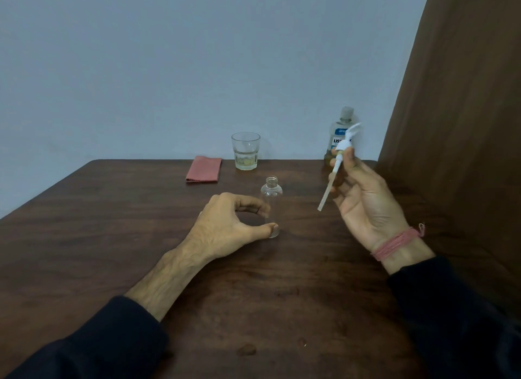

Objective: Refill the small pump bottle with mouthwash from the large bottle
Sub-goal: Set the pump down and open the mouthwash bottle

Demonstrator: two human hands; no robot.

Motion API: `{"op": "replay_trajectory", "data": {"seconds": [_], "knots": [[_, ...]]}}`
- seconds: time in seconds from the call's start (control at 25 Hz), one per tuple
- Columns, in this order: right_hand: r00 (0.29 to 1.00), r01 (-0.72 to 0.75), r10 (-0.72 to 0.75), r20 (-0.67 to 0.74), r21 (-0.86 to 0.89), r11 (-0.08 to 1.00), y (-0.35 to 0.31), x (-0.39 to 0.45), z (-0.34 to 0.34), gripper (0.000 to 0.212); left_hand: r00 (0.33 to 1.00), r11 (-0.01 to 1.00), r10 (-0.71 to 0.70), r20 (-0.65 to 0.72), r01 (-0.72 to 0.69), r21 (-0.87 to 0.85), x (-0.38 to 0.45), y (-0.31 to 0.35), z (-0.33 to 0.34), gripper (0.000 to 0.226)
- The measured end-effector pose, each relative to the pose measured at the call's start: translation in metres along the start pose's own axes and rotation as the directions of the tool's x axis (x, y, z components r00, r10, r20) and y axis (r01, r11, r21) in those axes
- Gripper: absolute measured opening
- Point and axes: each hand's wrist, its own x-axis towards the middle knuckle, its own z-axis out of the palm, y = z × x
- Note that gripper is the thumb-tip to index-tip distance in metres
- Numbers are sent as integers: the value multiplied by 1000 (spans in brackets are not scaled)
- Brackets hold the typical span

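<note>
The small clear bottle (271,194) stands upright on the dark wooden table (141,237) with its neck open and no pump on it. My left hand (225,226) curls around its lower part, thumb and fingers touching it. My right hand (363,198) is raised to the right and holds the white pump head (342,150), its dip tube slanting down to the left. The large mouthwash bottle (339,133) stands capped at the back right, partly hidden behind the pump.
A drinking glass (245,151) with a little pale liquid stands at the table's back edge. A folded pink cloth (203,169) lies to its left. A brown panel (456,124) rises along the table's right side. A few droplets (246,349) sit near the front.
</note>
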Motion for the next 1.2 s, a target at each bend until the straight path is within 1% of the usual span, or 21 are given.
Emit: {"op": "replay_trajectory", "data": {"seconds": [0.04,0.12,0.2,0.28,0.32,0.44,0.56,0.84,1.04,1.2], "knots": [[1000,-28,28,-9,-58,998,3,0,-1,26,1000,1000,-4,5,4,-4,0,-1,0,41],[997,-76,71,-30,-246,966,8,1,-3,33,1000,1000,-6,14,6,-15,1,-2,-1,38],[992,-121,86,-95,-478,870,13,2,-5,38,1000,1000,-8,23,8,-14,2,-4,-1,36],[983,-173,93,-159,-621,765,17,2,-7,35,1000,1000,-7,29,7,-11,3,-6,-1,37],[979,-196,105,-177,-643,740,19,2,-7,34,1000,1000,-4,26,4,-14,3,-6,-1,38],[968,-246,141,-210,-649,720,20,2,-7,34,1000,1000,2,12,-2,-21,3,-7,0,39],[959,-280,163,-232,-690,668,21,2,-7,32,1000,1000,0,16,1,-24,4,-7,0,39],[954,-298,163,-251,-747,594,25,2,-8,32,1000,1000,0,13,1,-15,3,-6,0,39],[954,-297,137,-265,-806,511,32,3,-7,26,1000,1000,-17,24,17,-19,2,-4,0,38],[954,-299,131,-270,-820,488,34,4,-7,25,999,999,-32,35,33,-19,1,-2,-1,39]]}}
